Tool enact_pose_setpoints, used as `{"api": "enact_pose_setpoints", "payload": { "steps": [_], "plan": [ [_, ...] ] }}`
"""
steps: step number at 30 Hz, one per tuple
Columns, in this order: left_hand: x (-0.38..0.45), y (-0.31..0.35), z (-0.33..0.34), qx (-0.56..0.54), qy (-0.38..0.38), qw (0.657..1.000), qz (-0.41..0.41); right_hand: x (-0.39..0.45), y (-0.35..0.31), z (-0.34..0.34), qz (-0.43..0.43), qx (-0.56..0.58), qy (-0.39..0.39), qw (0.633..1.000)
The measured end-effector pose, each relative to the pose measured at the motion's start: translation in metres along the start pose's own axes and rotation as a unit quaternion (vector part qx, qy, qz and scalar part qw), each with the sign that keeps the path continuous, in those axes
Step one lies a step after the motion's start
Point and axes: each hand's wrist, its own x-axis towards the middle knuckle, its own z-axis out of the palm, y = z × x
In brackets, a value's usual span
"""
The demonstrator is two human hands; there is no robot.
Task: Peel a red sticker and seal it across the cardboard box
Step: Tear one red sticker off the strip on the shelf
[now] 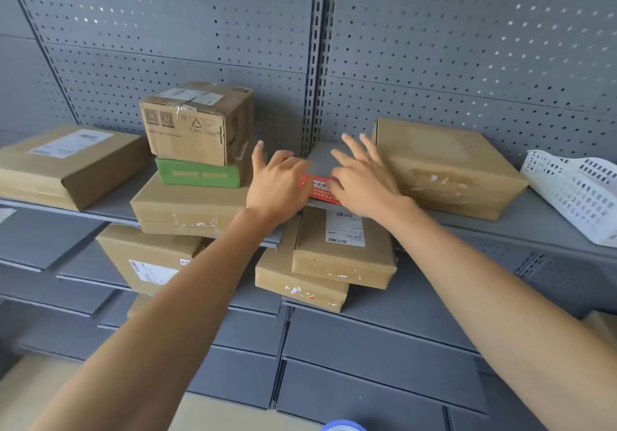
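Observation:
A red sticker (316,189) with white print lies at the front edge of the grey shelf (322,160), between my two hands. My left hand (277,186) rests at its left end with fingers spread, and my right hand (362,180) covers its right end, fingers apart and fingertips on the sticker. I cannot tell whether either hand pinches it. A large flat cardboard box (444,166) sits just right of my right hand. Another flat cardboard box (190,207) lies left of my left hand.
A small carton (197,120) stands on a green box (198,173) at left, with a labelled flat box (66,163) further left. Labelled boxes (344,247) sit on the shelf below. A white perforated basket (574,190) lies at far right. Pegboard backs the shelves.

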Motion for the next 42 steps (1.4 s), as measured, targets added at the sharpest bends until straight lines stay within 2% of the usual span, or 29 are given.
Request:
{"api": "enact_pose_setpoints", "payload": {
  "steps": [3,7,13,22,27,29,31,34,37,39,42],
  "plan": [
    [-0.012,-0.002,0.005,0.007,-0.008,0.999,0.045,-0.003,0.0,0.005,-0.007,-0.014,-0.031,0.999],
    [-0.022,-0.006,0.007,-0.02,-0.018,0.998,0.057,-0.008,0.001,0.011,-0.023,-0.003,-0.049,0.999],
    [-0.02,-0.015,0.011,-0.035,-0.026,0.993,0.113,-0.012,0.006,0.011,-0.045,0.034,-0.028,0.998],
    [-0.009,-0.018,0.012,-0.069,0.072,0.981,0.166,-0.012,0.017,0.009,-0.063,0.081,0.058,0.993],
    [0.006,-0.019,0.003,-0.06,0.097,0.983,0.144,-0.011,0.022,0.003,-0.05,0.104,0.089,0.989],
    [0.014,-0.016,0.0,-0.076,0.125,0.983,0.115,-0.012,0.022,-0.003,-0.023,0.147,0.119,0.982],
    [0.024,-0.014,-0.008,-0.103,0.156,0.979,0.078,-0.012,0.022,-0.009,0.046,0.171,0.167,0.97],
    [0.04,-0.014,-0.021,-0.113,0.197,0.972,0.062,-0.013,0.026,-0.024,0.183,0.256,0.256,0.914],
    [0.058,-0.009,-0.029,-0.107,0.216,0.968,0.072,-0.012,0.04,-0.042,0.255,0.368,0.242,0.86],
    [0.068,-0.003,-0.029,-0.103,0.218,0.967,0.085,-0.011,0.048,-0.049,0.262,0.391,0.223,0.853],
    [0.075,0.003,-0.023,-0.098,0.209,0.967,0.105,-0.01,0.051,-0.053,0.256,0.382,0.205,0.864]
  ]
}}
